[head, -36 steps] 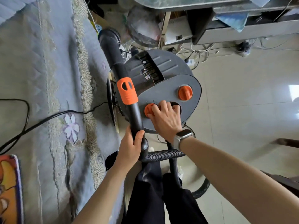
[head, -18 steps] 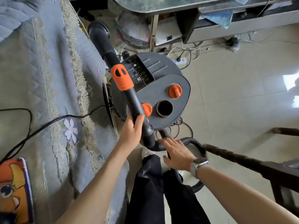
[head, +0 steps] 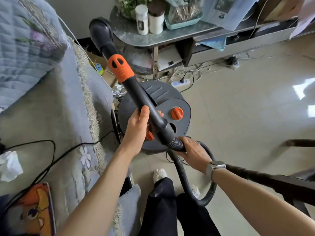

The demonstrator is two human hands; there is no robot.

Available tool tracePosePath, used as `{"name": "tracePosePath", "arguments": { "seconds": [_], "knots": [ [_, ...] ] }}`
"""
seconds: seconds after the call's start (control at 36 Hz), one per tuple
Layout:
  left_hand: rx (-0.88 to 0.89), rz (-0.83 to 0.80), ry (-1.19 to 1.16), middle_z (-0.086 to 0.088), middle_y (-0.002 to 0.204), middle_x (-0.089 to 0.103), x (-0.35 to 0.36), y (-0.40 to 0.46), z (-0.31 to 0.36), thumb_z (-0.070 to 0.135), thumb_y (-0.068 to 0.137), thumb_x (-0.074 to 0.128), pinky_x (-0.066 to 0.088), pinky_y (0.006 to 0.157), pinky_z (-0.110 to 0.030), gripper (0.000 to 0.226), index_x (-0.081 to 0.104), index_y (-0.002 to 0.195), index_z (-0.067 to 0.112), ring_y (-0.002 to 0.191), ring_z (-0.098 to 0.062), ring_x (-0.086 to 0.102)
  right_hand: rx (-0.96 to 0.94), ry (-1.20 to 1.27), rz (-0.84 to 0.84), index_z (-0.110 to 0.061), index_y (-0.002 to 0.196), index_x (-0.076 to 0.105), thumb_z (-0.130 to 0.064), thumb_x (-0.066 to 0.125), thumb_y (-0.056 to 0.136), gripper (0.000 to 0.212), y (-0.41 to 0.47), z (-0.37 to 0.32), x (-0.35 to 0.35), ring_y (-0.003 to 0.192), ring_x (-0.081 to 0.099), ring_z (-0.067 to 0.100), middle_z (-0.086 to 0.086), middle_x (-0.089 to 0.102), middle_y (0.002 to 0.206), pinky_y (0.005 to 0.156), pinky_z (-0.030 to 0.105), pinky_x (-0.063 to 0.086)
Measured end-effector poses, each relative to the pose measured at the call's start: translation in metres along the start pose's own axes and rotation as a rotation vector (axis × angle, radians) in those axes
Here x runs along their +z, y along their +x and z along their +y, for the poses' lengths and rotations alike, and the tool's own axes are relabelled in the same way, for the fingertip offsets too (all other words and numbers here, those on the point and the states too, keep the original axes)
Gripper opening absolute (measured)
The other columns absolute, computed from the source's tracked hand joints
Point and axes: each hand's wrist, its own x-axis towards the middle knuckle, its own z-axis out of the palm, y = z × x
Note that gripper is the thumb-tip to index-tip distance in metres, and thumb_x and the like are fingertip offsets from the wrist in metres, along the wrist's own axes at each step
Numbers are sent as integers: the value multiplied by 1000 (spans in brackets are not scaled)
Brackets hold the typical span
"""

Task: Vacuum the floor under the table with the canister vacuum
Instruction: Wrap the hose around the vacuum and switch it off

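Fingers of the left hand curled round the dark grey vacuum wand; the right hand gripped its ribbed black hose. The wand's long axis pointed away, nozzle raised beside the grey speckled worktop.

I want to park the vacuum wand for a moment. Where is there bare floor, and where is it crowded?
The tiled floor right of the canister is bare up to the dark furniture at the right edge. Crowded: under the table, where a power strip and cables lie, and behind the canister, where the hose loops by the feet.
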Motion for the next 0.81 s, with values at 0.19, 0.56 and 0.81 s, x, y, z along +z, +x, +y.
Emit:
{"name": "tracePosePath", "arguments": {
  "seconds": [0.19,0.56,0.81],
  "knots": [
    [-1,77,4,-11,117,66,18,5,28,31,100,44,50,96,-43,18,58,109,24,107,-22,65,51,-75,220,-6,126,51,-22,67,86,46,-2,25,-76,110,51,35,12,58,120,92,48,43],
    [700,405,1132,-10,93,58,39,1,81,51,79,59,44,73,-41,40,58,89,12,88,-30,53,-105,-295,490,-8,126,53,-25,71,82,51,21,16,-195,109,50,38,13,59,121,87,51,43],
    [562,-160,1623,-4,122,56,96,7,92,64,84,52,45,78,-37,69,37,132,17,108,-27,57,-515,-425,493,-22,123,45,-45,58,82,49,43,5,-221,103,46,26,5,57,114,85,47,47]
  ]
}}
